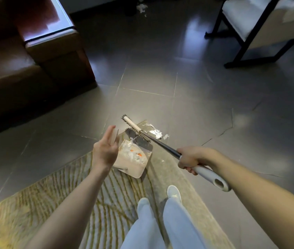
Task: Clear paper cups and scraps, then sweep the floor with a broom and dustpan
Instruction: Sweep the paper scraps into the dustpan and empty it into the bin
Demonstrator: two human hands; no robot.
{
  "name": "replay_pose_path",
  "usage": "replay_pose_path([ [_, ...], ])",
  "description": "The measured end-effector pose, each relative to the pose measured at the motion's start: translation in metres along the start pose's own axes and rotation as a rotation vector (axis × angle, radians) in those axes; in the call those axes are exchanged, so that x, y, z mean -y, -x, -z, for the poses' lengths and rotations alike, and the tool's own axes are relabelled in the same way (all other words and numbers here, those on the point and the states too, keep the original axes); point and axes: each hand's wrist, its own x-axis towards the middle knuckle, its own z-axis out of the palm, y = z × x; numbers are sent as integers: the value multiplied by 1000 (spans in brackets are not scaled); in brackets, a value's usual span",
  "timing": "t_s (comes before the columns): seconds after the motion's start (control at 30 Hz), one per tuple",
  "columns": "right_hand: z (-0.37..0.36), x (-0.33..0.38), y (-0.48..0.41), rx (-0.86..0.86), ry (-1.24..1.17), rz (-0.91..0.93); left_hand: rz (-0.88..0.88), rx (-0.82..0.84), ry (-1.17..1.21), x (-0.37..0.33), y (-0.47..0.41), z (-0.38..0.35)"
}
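My right hand [190, 159] is wrapped tight around the broom [162, 146], gripping where the dark shaft meets the white grip, whose end sticks out behind my wrist. The shaft slants forward and to the left, and the broom head [133, 127] hangs bristles-down over the far corner of the rug [67, 186].

My left hand [105, 150] is open, fingers straight and close together, palm turned towards the broom. A white upright part [115, 136] shows just behind my fingertips; I cannot tell whether I am touching it.

The dustpan [133, 168] lies on the rug near that far corner, just beside my left hand and below the broom head. In it sits a heap of white paper scraps [133, 153] with a few orange bits among them. A crumpled silvery scrap [153, 131] lies at the rug's corner, just beyond the broom shaft, and a small white scrap [166, 136] lies on the tiled floor [214, 105] right next to it. More white scraps [141, 7] lie far off at the floor's far edge.

My shoes [174, 192] stand on the rug's right edge. A brown sofa [17, 69] fills the left side, and a dark-framed chair [246, 24] stands at the far right.
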Motion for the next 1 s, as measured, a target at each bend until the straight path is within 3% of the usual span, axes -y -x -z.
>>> replay_pose_path([
  [0.27,-1,13,-64,28,-7,-17,20,-62,-28,16,-27,-5],
  [0.4,-29,5,-80,185,-186,-68,12,-78,-34,22,-43,-2],
  [0.5,-49,-4,-71,262,-150,-80,28,-71,-14,20,-47,-7],
  [0.8,-5,1,-31,136,-123,-3,10,-22,-21,14,-44,-2],
  [1.0,42,14,-50,51,-129,16,41,-25,-13,14,-50,1],
])
